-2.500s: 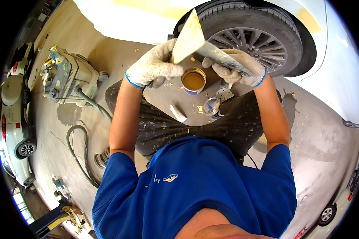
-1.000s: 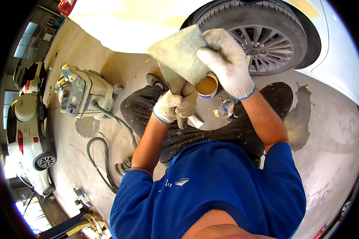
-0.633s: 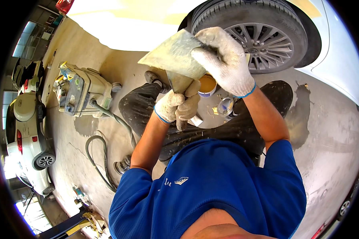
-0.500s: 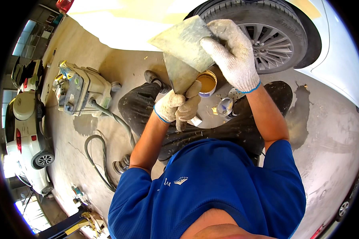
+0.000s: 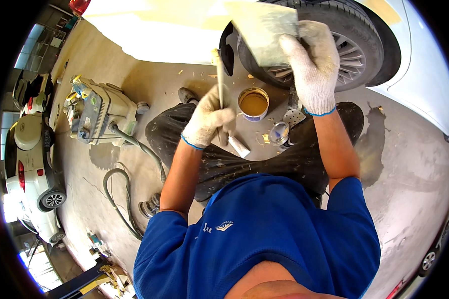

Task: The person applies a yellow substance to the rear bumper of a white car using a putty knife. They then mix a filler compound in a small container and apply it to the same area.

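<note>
My left hand (image 5: 209,119), in a knit work glove, grips a putty knife (image 5: 220,79) that stands upright and shows edge-on, with yellowish paste at its top end. In my gloved right hand (image 5: 317,67) is a thin, smeared flat plate (image 5: 267,37), pinched at its right edge between thumb and fingers. It hangs in front of the car's wheel, apart from the knife. Below and between the hands, an open can (image 5: 255,118) of tan putty (image 5: 253,103) stands on the floor. A pale tube (image 5: 239,147) lies close to my left hand.
The white car's body panel (image 5: 154,32) and tyre (image 5: 356,25) stand just ahead. A clear-topped container (image 5: 278,133) and perforated disc (image 5: 294,117) sit near my right knee. On the left are a boxy machine (image 5: 102,112) and its looped hose (image 5: 107,184).
The knife and plate have come apart. My right hand moved right with the plate; my left hand shifted slightly left and turned the knife edge-on. The putty can is uncovered.
</note>
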Demonstrator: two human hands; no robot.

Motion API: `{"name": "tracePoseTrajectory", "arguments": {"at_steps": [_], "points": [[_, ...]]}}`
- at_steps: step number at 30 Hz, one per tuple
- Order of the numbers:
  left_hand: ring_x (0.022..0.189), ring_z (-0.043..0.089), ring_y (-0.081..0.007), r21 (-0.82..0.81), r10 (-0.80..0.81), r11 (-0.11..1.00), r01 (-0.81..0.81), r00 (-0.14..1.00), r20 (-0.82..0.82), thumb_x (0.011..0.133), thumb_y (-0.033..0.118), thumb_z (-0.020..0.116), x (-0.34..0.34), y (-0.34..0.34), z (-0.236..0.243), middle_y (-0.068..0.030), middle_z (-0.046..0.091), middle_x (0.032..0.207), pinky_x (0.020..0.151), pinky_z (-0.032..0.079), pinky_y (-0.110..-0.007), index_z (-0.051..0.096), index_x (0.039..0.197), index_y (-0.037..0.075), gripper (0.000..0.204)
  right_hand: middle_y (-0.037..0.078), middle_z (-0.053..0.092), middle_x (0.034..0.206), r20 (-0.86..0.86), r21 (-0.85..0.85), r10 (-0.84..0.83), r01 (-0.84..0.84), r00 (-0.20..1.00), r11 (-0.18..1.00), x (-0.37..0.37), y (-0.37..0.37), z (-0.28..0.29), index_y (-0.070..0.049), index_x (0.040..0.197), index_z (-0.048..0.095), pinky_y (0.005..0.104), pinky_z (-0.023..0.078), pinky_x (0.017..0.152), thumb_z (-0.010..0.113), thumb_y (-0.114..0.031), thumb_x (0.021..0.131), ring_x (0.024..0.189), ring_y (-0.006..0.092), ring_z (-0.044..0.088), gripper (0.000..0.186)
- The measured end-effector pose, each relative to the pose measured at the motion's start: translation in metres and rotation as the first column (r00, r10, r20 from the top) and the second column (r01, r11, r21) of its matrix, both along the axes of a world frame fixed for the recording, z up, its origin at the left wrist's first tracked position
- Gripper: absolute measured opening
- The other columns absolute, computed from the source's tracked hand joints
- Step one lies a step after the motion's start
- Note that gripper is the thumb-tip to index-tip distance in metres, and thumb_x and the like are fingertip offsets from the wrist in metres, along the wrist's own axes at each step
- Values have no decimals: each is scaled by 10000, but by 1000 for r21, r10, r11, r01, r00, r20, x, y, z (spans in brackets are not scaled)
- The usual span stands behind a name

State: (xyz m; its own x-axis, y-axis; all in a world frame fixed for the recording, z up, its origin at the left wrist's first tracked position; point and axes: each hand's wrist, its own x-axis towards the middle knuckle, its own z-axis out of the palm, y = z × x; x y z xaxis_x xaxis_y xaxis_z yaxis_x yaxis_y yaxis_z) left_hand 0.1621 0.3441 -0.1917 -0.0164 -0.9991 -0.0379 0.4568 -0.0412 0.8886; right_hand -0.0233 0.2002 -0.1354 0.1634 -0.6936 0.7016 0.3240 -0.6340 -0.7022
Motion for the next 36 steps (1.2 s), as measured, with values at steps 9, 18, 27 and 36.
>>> {"name": "tracePoseTrajectory", "arguments": {"at_steps": [9, 18, 27, 36], "points": [[880, 632, -101, -71, 385, 907, -415, 750, 537, 774, 148, 844, 4, -9, 6, -78, 678, 1050, 782, 541, -261, 541, 1211, -46, 566, 115, 695, 1024, -441, -228, 1, -113, 898, 967, -4, 8, -7, 29, 1062, 673, 293, 556, 770, 644, 2, 912, 869, 192, 677, 155], [806, 621, -120, -69, 341, 907, -415, 631, 697, 806, 176, 815, 0, -14, 6, -92, 674, 934, 739, 534, -262, 539, 1167, -29, 499, 108, 701, 1067, -195, 58, 63, -52, 979, 997, -1, 2, -13, 56, 1128, 648, 277, 526, 846, 649, -40, 937, 938, 170, 652, 214], [550, 543, -82, 43, 257, 952, -304, 864, 433, 793, 149, 824, 23, -13, 5, -29, 606, 800, 480, 478, -229, 521, 1219, -24, 551, 47, 703, 1017, -283, 186, 132, -81, 950, 979, -1, -17, -23, -3, 1146, 653, 276, 516, 835, 626, -67, 953, 930, 131, 640, 205], [709, 634, -113, 142, 105, 973, -181, 899, 426, 770, 86, 822, 36, -11, -15, -50, 655, 911, 631, 579, -254, 514, 1312, 18, 627, 75, 708, 1109, -246, 495, 434, -273, 866, 825, 17, -26, -59, -9, 1224, 670, 272, 547, 849, 649, -169, 943, 967, 127, 668, 324]]}}
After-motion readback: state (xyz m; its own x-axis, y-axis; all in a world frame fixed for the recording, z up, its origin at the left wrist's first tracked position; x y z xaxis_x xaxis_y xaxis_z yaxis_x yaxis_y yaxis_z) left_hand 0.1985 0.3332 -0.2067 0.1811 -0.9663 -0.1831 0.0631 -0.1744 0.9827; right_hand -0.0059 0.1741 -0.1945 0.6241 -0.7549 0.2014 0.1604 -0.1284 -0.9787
